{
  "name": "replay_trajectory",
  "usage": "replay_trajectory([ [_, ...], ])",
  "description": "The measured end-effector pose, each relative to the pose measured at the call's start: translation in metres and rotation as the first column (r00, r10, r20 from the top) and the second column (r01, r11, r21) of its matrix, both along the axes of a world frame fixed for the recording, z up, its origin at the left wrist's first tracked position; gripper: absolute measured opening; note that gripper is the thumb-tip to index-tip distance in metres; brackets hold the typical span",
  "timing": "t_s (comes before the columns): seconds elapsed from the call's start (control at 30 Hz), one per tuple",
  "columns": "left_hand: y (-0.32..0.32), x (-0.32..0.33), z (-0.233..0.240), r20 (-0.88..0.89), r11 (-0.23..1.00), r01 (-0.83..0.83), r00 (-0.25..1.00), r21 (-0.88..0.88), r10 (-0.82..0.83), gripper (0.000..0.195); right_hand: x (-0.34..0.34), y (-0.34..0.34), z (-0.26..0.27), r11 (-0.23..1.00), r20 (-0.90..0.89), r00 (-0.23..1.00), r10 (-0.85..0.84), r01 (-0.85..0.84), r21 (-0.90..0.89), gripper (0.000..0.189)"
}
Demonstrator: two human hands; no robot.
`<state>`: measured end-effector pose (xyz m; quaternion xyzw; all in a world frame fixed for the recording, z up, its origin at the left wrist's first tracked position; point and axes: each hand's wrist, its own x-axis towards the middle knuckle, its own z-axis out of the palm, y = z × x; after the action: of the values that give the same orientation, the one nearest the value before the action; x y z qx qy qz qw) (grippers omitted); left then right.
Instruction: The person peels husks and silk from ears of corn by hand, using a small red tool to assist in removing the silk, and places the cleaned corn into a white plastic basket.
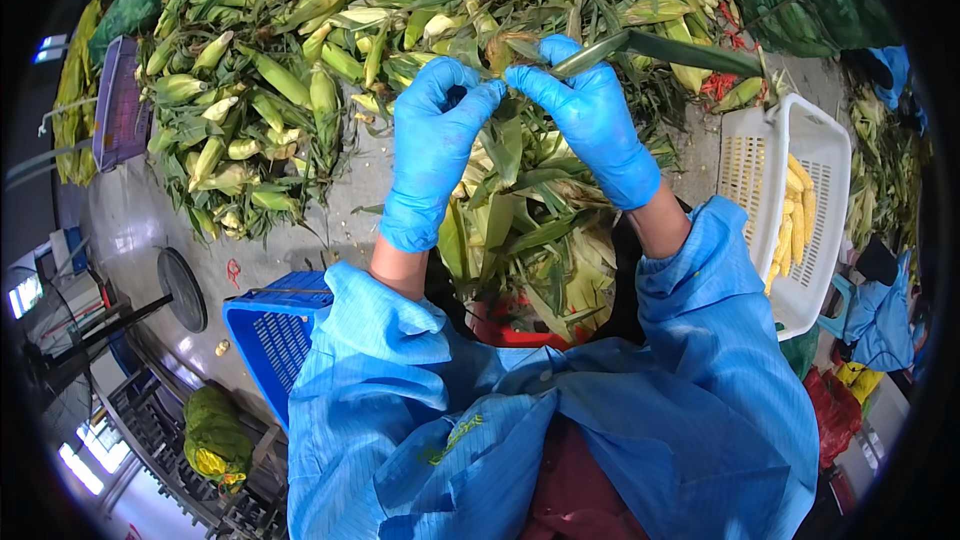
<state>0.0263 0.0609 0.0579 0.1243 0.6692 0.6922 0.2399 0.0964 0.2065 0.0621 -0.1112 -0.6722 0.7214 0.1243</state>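
My left hand, in a blue glove, pinches thumb and fingers at a green corn husk. Close beside it, my right hand, gloved the same way, grips husk near a tuft of brown corn silk. A long green leaf runs from my right fingers toward the right. Whether an ear sits inside the held husk is hard to tell. Below my hands, stripped husks heap up over a red container between my legs.
A large pile of unhusked corn covers the floor ahead. At right stands a white plastic basket holding several bare yellow cobs. A blue crate is at my left, a purple crate farther off. Another person's blue sleeve shows far right.
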Motion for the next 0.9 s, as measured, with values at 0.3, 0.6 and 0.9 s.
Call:
replay_trajectory([
  [0.3,0.008,0.021,0.005,-0.450,0.981,0.191,0.873,-0.036,-0.187,0.016,-0.017,0.023,-0.013,0.865,0.173,0.975,-0.140,0.205,-0.457,0.025],
  [0.6,-0.008,-0.003,-0.015,0.333,0.824,-0.377,0.911,0.423,0.245,0.006,-0.003,0.006,0.001,0.818,0.030,0.991,0.127,-0.088,-0.569,0.039],
  [0.9,-0.048,-0.017,0.016,0.180,0.827,-0.477,0.879,0.296,0.442,0.033,0.022,0.059,0.006,0.550,0.528,0.847,-0.060,-0.414,0.726,0.060],
])
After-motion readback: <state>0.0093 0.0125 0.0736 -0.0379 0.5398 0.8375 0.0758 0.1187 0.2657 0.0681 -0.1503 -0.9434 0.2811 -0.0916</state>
